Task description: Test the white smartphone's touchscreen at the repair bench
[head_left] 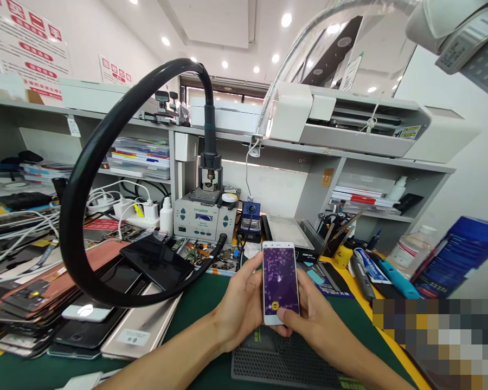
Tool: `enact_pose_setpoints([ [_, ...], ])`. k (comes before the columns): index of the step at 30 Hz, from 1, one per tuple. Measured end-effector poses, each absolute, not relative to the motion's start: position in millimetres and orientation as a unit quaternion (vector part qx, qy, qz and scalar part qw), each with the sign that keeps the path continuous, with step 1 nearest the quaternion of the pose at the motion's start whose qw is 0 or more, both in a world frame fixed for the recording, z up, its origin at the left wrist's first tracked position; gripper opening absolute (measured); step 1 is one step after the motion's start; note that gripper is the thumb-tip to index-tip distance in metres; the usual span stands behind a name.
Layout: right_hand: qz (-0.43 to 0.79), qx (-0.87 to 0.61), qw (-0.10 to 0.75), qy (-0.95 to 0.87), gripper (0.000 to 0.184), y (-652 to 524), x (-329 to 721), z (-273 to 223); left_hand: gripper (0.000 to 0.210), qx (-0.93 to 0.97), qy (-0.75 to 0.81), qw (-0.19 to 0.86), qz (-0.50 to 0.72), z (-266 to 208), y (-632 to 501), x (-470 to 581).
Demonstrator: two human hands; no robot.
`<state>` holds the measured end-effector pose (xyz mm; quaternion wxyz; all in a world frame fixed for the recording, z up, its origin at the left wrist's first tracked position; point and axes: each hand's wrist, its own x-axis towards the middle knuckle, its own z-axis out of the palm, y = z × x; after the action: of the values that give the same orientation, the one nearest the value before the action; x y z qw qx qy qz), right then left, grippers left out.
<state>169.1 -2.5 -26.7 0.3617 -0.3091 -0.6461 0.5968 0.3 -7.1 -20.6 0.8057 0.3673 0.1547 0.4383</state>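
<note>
White phone lit and held in both hands above the bench

The white phone (281,281) is in the air over the green mat (203,319) that covers the middle of the bench (366,277), its purple screen facing the person. The left hand (242,303) is closed around the phone's left side, thumb along the edge. The right hand (313,306) supports the right side, and its thumb rests low on the screen, just beside a round yellow mark. Below the hands, a black patterned pad (296,363) lies on the mat toward the bench's near edge.

Phones and loose panels are piled toward the near left corner, among them a gold phone (148,319) with a pale label and, overlapping it, a glossy black panel (156,262). Toward the far edge stands a grey station (199,219); a thick black hose (71,200) loops out to its left. A tray of small parts (228,257) sits in front of the station, and a white bottle (166,218) stands just beside it. Along the right edge are a yellow bottle (342,256), a blue and white tube (372,265) and a clear bottle (410,249), with a blue package (459,257) near the last.
</note>
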Motion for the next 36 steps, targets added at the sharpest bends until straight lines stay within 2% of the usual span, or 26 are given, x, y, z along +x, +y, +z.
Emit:
enact_pose_setpoints([
  [4, 0.596, -0.316, 0.36, -0.644, 0.07, -4.7, 167.9, -22.3, 0.065, 0.36, 0.154, 0.806, 0.444, -20.9, -6.4, -0.1],
  [14, 0.585, -0.337, 0.36, -0.644, 0.069, -9.2, 165.3, -18.8, 0.067, 0.366, 0.165, 0.802, 0.442, -19.8, -6.8, 0.7],
  [21, 0.558, -0.353, 0.374, -0.651, 0.049, -9.2, 163.8, -14.4, 0.067, 0.368, 0.164, 0.802, 0.441, -18.0, -7.8, 0.4],
  [27, 0.544, -0.373, 0.372, -0.653, 0.056, -9.8, 162.5, -11.9, 0.068, 0.368, 0.17, 0.802, 0.439, -19.8, -7.1, 1.6],
  [32, 0.552, -0.371, 0.366, -0.651, 0.048, -9.1, 162.1, -14.7, 0.067, 0.382, 0.17, 0.798, 0.434, -20.1, -8.1, 1.7],
  [36, 0.538, -0.384, 0.37, -0.652, 0.049, -8.5, 160.4, -18.6, 0.067, 0.388, 0.166, 0.797, 0.432, -19.3, -10.4, 2.5],
])
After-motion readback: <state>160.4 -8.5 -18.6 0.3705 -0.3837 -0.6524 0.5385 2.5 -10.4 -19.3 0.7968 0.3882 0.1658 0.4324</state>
